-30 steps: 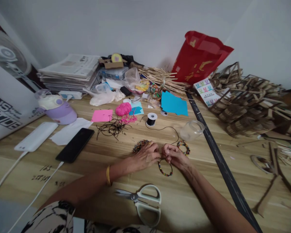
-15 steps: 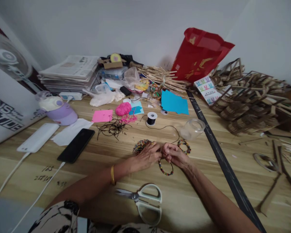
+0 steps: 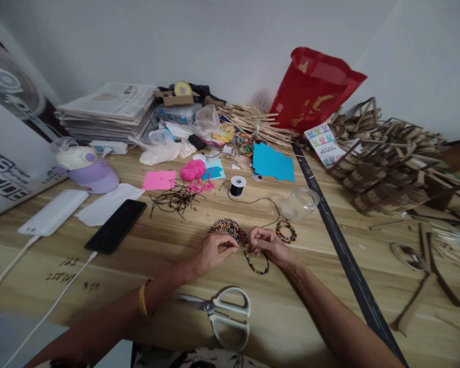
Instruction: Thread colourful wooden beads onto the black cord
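A partly strung bead bracelet point(image 3: 257, 270) hangs down to the wood tabletop, its black cord ends rising into the pinched fingers of my right hand point(image 3: 270, 245). To its left, my left hand point(image 3: 214, 251) has thumb and forefinger pressed together; whatever thin thing may be between them is too small to make out. A heap of coloured beads point(image 3: 228, 228) lies just beyond the left fingers. Right of my right hand rest beaded bracelets point(image 3: 286, 232), partly overlapping. Black cord point(image 3: 264, 201) runs from a spool point(image 3: 237, 188) toward the bracelets.
Scissors point(image 3: 230, 309) lie near my body. A clear jar point(image 3: 305, 202) stands behind the bracelets. A black phone point(image 3: 116, 226), loose black cord pieces point(image 3: 174, 199) and pink yarn point(image 3: 192, 170) are on the left. Small woven baskets point(image 3: 371, 189) crowd the right side.
My left hand has moved left, away from my right hand, uncovering more of the bead heap. The right hand keeps its hold on the bracelet. The view has shifted slightly.
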Tool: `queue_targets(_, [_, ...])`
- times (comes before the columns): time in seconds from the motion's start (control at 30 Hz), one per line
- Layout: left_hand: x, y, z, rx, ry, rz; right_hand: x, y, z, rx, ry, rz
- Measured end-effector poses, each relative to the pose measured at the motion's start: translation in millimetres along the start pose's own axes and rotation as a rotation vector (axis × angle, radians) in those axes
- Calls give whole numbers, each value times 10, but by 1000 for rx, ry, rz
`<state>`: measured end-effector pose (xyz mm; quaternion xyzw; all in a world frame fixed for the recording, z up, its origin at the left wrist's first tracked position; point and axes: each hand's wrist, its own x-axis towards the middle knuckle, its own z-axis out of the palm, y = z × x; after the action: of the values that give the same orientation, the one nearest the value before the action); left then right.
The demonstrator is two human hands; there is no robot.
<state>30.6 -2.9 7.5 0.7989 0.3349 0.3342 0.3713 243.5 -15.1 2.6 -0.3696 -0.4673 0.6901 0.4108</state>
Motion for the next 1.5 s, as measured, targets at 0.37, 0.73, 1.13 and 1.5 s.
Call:
queue_targets(0.37, [-67, -26, -91, -232, -31, -230, -160, -84, 314, -715, -187, -121])
queue_targets(0.73, [-35, -96, -152, -450, -107, -339, -402, -94, 385, -1012, -287, -146])
queue_targets(1.13, [-59, -149, -91, -513, -169, -429, -182, 162, 376, -875, 112, -413])
queue_targets(1.5, [-64, -193, -62, -562, -190, -423, -181, 264, 333, -812, 82, -334])
